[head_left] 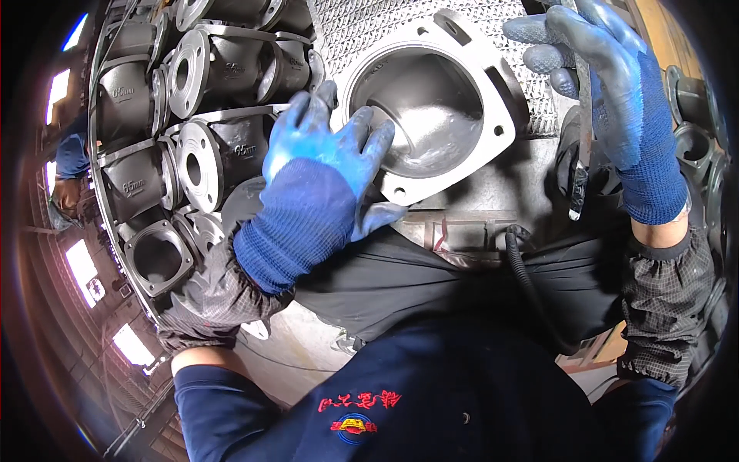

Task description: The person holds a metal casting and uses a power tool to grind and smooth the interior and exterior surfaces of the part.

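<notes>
Stack of grey cast valve bodies [192, 115]: far left, flanged, piled close together, several round and square openings facing out.

Grey cast housing [431, 108]: centre, far side of the bench, resting on a patterned metal mesh mat [346, 31]. Wide round bore facing up, squarish flange with corner holes. The inner wall looks smooth and bright in places; whether the rim has been finished all round cannot be told, so the work reads as under way rather than complete.

Left hand [323, 154]: blue knit glove with coated palm, fingers spread wide, laid flat on the near left rim of the housing, steadying it.

Right hand [608, 85]: grey-blue coated glove, right of the housing and clear of it, fingers curled around a slim metal file-like tool [581, 154] that hangs downward, tip free.

Black ribbed hose [531, 285]: near, running along the bench edge.
</notes>
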The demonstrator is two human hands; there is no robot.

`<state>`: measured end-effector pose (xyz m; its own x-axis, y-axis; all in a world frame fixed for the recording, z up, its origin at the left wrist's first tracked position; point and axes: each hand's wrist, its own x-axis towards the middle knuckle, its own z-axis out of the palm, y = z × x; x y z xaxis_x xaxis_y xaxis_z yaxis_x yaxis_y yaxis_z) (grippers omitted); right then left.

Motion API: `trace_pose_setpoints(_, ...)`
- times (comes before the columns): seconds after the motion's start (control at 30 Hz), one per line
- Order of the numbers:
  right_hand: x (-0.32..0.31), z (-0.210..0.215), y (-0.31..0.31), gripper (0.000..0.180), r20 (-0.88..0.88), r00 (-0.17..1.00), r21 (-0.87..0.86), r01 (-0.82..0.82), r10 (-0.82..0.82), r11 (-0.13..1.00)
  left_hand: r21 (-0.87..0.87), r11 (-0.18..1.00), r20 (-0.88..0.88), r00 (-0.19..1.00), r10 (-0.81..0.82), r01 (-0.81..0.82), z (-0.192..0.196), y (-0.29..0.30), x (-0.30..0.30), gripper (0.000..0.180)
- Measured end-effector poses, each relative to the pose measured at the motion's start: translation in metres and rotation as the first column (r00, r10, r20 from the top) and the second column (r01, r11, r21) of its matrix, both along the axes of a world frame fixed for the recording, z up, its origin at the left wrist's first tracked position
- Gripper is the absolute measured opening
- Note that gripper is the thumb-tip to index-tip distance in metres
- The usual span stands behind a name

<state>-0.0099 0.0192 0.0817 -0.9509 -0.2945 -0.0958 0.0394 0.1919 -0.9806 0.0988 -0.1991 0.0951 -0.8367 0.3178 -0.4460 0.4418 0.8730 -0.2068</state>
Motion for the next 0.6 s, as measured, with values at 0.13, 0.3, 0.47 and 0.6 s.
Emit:
trace_pose_setpoints(0.13, 0.001, -0.005, 0.006, 0.03, -0.032, 0.999, 0.039, -0.042, 0.044, 0.998, -0.329, 0.944, 0.256, 0.959, 0.117, -0.027, 0.003, 0.016, -0.018, 0.077)
trace_pose_setpoints(0.3, -0.001, -0.014, 0.015, 0.03, -0.157, 0.984, 0.205, -0.048, 0.081, 0.978, -0.353, 0.932, 0.564, 0.814, 0.14, 0.085, -0.016, 0.022, -0.047, 0.072)
trace_pose_setpoints(0.47, -0.003, -0.032, 0.012, 0.03, -0.124, 0.99, 0.183, -0.039, 0.062, 0.982, -0.37, 0.913, 0.604, 0.791, 0.095, 0.173, -0.019, 0.02, -0.045, 0.065)
trace_pose_setpoints(0.6, -0.012, -0.086, 0.004, 0.037, -0.002, 1.0, 0.074, 0.011, -0.011, 0.997, -0.316, 0.94, 0.409, 0.912, 0.014, 0.127, -0.025, 0.008, -0.03, 0.049)
